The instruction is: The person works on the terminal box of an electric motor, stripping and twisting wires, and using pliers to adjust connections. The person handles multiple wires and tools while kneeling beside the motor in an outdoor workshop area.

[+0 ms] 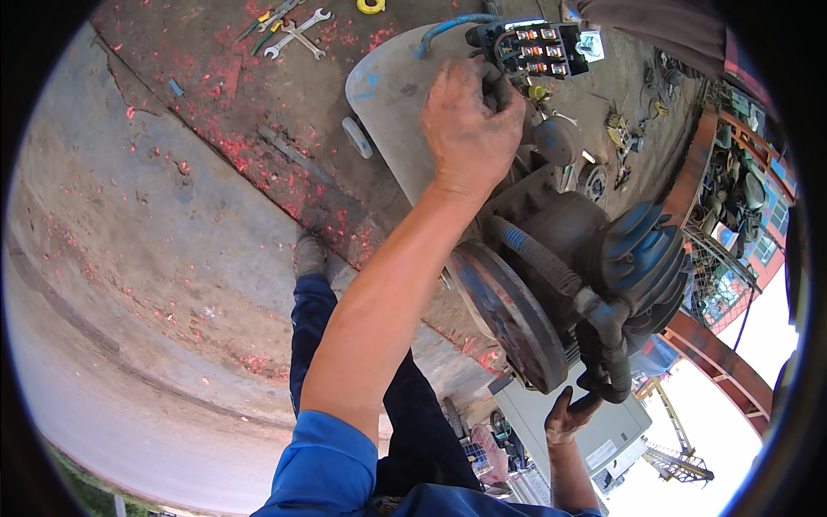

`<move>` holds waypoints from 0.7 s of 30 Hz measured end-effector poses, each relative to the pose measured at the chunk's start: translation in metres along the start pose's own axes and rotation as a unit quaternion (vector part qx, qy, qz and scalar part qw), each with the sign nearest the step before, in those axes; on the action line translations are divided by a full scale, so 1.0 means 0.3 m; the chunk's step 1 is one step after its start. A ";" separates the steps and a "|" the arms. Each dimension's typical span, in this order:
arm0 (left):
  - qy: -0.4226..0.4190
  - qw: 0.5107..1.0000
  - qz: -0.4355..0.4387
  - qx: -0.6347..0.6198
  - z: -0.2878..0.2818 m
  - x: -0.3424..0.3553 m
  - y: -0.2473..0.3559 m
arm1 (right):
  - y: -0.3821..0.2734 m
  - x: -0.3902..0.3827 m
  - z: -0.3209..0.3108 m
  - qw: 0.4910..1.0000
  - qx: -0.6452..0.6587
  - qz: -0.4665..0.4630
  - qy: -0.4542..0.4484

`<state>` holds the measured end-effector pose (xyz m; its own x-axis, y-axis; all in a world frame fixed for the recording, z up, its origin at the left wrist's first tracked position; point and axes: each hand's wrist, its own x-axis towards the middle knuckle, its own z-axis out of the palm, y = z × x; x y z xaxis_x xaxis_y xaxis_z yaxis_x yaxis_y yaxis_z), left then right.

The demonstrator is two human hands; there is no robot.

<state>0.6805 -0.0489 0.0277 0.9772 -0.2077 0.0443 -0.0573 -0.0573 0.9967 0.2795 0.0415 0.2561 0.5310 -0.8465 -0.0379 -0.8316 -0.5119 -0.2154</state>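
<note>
I am looking down at a stained, red-flecked concrete floor (pixel 172 215) that fills the left of the view. Far away at the top left lie several silver open-ended spanners (pixel 297 34) beside green-handled tools, with a small yellow roll of tape (pixel 370 6) just to their right. Nearer me, my own leg in dark blue trousers (pixel 314 327) ends in a dusty grey shoe (pixel 308 256) planted on the floor.

In the middle, my left hand (pixel 469 121) reaches far out from a rolled-up blue sleeve, across the rounded end of a grey metal air tank (pixel 388 103). Its fingers are curled tight around a dark fitting just below a black electrical switch box (pixel 538 47) with rows of screw terminals; what exactly the fingers pinch is hidden under the hand. A pale blue hose (pixel 448 26) curves in to the box from the left.

To the right of my forearm sits a worn, blue-painted metal pulley wheel (pixel 508 314), and beside it a blue finned compressor cylinder head (pixel 642 250). A ribbed black rubber hose (pixel 607 362) loops down from it. My right hand (pixel 568 414), near me at the lower right, has its fingers hooked up around the bottom bend of that hose.
</note>
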 end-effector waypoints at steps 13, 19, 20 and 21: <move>-0.040 0.999 -0.005 -0.032 -0.065 0.033 0.024 | -0.009 -0.019 0.002 0.999 -0.010 0.035 0.001; -0.079 0.994 -0.022 -0.075 -0.073 0.082 0.002 | -0.002 -0.037 0.008 0.995 -0.033 0.090 0.019; -0.084 0.993 -0.030 -0.083 -0.076 0.085 0.003 | 0.004 -0.042 0.005 0.995 -0.030 0.095 0.019; -0.091 0.991 -0.038 -0.089 -0.081 0.084 -0.002 | 0.007 -0.052 0.004 0.994 -0.025 0.103 0.019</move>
<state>0.7101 -0.0303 0.0300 0.9233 -0.3830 -0.0286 0.0682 0.0903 0.9936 0.2698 0.0537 0.2550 0.3426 -0.9387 -0.0394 -0.9298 -0.3328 -0.1572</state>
